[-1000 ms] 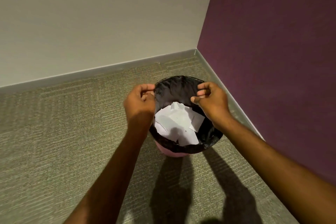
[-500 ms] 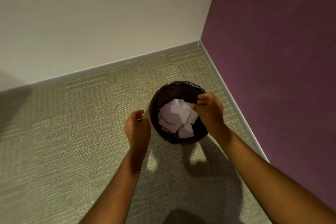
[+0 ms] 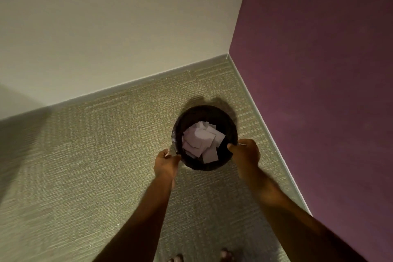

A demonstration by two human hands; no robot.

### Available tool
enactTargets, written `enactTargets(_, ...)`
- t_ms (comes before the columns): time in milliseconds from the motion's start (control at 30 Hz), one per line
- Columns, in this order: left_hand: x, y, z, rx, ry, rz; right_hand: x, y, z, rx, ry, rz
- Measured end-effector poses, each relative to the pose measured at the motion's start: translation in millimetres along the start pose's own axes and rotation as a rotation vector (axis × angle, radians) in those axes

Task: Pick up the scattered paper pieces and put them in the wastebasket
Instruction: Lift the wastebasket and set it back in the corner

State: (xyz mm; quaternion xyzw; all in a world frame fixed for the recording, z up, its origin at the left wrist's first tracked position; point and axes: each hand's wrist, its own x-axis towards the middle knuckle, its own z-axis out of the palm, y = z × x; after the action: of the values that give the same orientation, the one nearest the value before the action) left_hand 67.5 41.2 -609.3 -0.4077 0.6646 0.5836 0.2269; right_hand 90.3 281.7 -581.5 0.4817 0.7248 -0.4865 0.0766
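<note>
Standing upright, mouth up, wastebasket (image 3: 204, 112) seemingly gripped

Single head view, wide-angle: your camera looks steeply down and forward into the room corner (image 3: 228, 55), wastebasket (image 3: 230, 125) mid-frame well below you, forearms (image 3: 148, 208) entering from the bottom edge.

left hand (image 3: 166, 166): reached wastebasket (image 3: 204, 112) rim | right hand (image 3: 246, 153): withdrawn to rim

Indoor room corner, carpeted, could be an office or a home; cannot tell which. Ribbed beige-green carpet tiles (image 3: 85, 176) underfoot. Plain cream painted wall (image 3: 106, 27) at 11 o'clock meets matte purple wall (image 3: 319, 70) at 2 o'clock — pale skirting strip (image 3: 127, 88) along both. Small round black-lined wastebasket (image 3: 204, 108) near the corner.
</note>
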Motion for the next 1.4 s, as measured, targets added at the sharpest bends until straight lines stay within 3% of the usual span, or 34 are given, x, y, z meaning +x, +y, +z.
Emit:
enactTargets(200, 18, -12, 11, 0.081, -0.007, -0.09, 14, 30, 20, 0.189, -0.105, 0.37)
enactTargets(300, 19, -21, 16, 0.043, -0.052, -0.081, 19, 47, 35, 0.294, -0.168, 0.445)
enactTargets(600, 18, -24, 29, -0.018, -0.04, -0.095, 13, 52, 49, 0.343, -0.165, 0.403)
enactTargets(933, 10, -22, 48, -0.085, 0.089, -0.156, 10, 49, 42, 0.345, -0.115, 0.353)
enactTargets(1233, -62, 43, 55, -0.114, 0.149, -0.11, -14, -18, -27, 0.377, -0.129, 0.297)
enactTargets(1400, -84, 89, 70, -0.143, 0.055, -0.04, -12, -61, -56, 0.336, -0.096, 0.244)
